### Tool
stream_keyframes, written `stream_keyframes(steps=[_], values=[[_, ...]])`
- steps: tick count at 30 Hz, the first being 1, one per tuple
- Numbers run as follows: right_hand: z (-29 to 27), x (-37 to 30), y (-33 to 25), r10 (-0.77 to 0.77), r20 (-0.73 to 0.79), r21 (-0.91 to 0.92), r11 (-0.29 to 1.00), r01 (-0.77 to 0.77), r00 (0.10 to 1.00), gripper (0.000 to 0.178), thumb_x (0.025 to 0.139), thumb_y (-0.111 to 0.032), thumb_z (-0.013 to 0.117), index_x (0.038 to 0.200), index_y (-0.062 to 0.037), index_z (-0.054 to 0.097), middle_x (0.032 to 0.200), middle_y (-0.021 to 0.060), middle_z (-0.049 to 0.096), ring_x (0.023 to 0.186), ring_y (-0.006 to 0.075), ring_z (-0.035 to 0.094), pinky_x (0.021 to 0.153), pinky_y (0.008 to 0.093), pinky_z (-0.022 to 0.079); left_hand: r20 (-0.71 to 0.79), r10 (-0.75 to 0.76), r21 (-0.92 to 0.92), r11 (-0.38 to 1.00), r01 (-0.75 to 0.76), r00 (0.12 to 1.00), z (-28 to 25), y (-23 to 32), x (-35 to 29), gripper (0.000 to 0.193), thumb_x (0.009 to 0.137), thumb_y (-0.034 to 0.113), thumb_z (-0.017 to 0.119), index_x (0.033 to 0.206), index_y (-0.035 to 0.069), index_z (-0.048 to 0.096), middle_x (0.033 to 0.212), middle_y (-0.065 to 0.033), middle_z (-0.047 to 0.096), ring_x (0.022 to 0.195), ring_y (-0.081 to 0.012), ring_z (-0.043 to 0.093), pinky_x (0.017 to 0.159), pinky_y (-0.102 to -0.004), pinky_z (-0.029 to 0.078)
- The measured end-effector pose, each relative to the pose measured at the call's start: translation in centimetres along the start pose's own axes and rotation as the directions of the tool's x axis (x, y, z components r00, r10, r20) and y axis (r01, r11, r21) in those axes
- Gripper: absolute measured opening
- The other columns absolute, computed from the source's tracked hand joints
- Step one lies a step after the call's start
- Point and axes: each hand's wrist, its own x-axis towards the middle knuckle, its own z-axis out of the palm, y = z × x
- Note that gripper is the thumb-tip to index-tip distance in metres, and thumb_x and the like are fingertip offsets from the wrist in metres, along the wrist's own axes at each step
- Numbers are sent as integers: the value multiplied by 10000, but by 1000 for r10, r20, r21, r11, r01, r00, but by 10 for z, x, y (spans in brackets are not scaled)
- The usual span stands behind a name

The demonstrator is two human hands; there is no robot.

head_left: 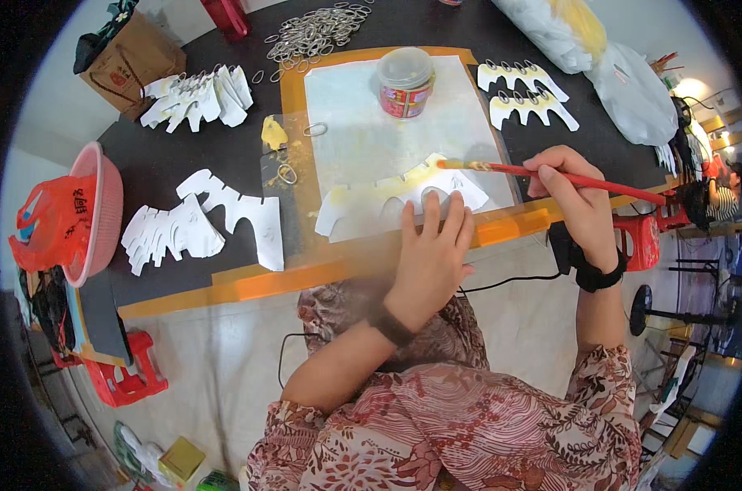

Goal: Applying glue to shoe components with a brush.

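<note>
My right hand (577,190) is closed round a red-handled paintbrush (543,172). The brush's yellowed tip touches the top edge of a white scalloped cut-out (363,204), which carries a yellowish smear along that edge. On the cut-out's lower part my left hand (433,254) lies flat, fingers spread, pressing it to a white sheet (346,114). Beyond the hands stands a tub (406,100) with a red label and an open top. At the left rest a stack of plain cut-outs (170,233) and a single one (252,214).
Metal rings (318,34) are heaped at the back. Finished-looking pieces with rings lie at far left (199,96) and right (530,110). A pink basket (101,214) holds a red bag (56,219). White plastic bags (633,94) sit at the right; a paper bag (134,69) stands back left.
</note>
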Motion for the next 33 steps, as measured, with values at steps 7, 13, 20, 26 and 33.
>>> stream_keyframes(steps=[7, 13, 20, 26, 33], values=[[0, 1, 0, 0, -45, -45, 999, -2, 999, 152, 959, -82, 530, 992, 23, 635, 798, 2, 602, 745, 63, 540, 670, 218, 436, 8, 1, 0, 1000, -1, 1000, -1, 1, 1, 802, 692, 408, 789, 1341, 34, 503, 1435, -144, 403, 1322, -391, 341, 1057, -612, 267], [-3, -2, 2, 21, 29, 112, 993, -24, 999, 156, 964, -96, 530, 1005, 20, 625, 803, 8, 599, 762, 67, 543, 705, 227, 446, -2, -2, -3, 1000, 2, 1000, 1, 0, 0, 808, 690, 423, 787, 1341, 36, 505, 1438, -140, 400, 1325, -388, 337, 1060, -609, 264], [-3, -3, 3, 56, -38, 13, 998, -55, 998, 158, 966, -105, 533, 997, 15, 632, 804, 7, 600, 759, 69, 547, 699, 224, 445, 1, 1, 9, 1000, -1, 1000, 1, 0, 0, 810, 684, 422, 791, 1340, 40, 509, 1440, -138, 399, 1332, -385, 330, 1065, -601, 262], [-4, -3, 6, 40, -21, 17, 999, -40, 999, 171, 968, -119, 537, 998, 12, 641, 821, 10, 617, 769, 68, 565, 705, 221, 460, -11, 1, -12, 1000, -1, 1000, 3, 1, 0, 811, 681, 416, 794, 1340, 40, 509, 1435, -138, 402, 1338, -385, 324, 1070, -598, 256], [-7, -3, 14, 74, -52, 85, 994, -69, 996, 171, 971, -119, 529, 998, 7, 640, 821, 24, 629, 753, 80, 576, 709, 236, 474, -11, -24, -38, 999, 23, 1000, 3, 0, -1, 810, 675, 408, 796, 1337, 40, 509, 1443, -138, 391, 1334, -384, 326, 1075, -594, 251]])
